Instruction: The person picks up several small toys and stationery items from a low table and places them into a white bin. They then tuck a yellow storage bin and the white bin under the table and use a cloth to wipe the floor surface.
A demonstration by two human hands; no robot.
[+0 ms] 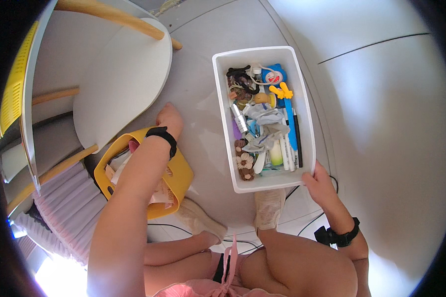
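Note:
My right hand [320, 184] is closed on the lower right corner of a white plastic bin [309, 143]. Inside the bin lie black and brown hair ties [240, 81], a blue cartoon-faced item [274, 74], a blue stick with a yellow top [290, 119], crumpled grey plastic wrappers [267, 136], a silver tube [238, 118], several pens [297, 138] and a brown flower hair accessory [244, 161]. My left hand [170, 120] is beyond the rim of a yellow basket [182, 171], beside a round white shelf. Its fingers are mostly hidden from view.
The round white shelf [129, 74] with wooden legs [119, 19] stands at the left. Pleated pale fabric [69, 208] hangs below it. Papers and packets fill the yellow basket. My beige shoes [270, 208] and a black cable [327, 210] are on the tiled floor [203, 104].

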